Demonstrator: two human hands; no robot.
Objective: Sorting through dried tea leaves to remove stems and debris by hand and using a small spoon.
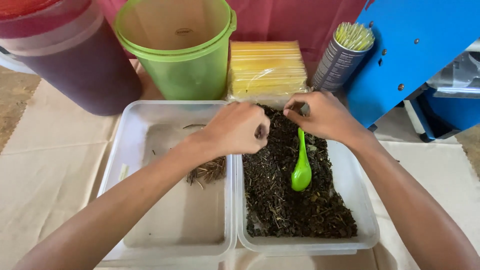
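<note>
Both hands meet at frame centre: the left hand (pixel 239 129) and right hand (pixel 322 116) pinch dark dried leaves (pixel 290 200) over the clear plastic tub (pixel 367 227); best pick lightly, avoiding the green plastic spoon (pixel 301 167).

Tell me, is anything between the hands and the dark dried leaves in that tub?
Nothing visible. The left hand and right hand sit right over the dried leaves; the green spoon lies beside them.
</note>
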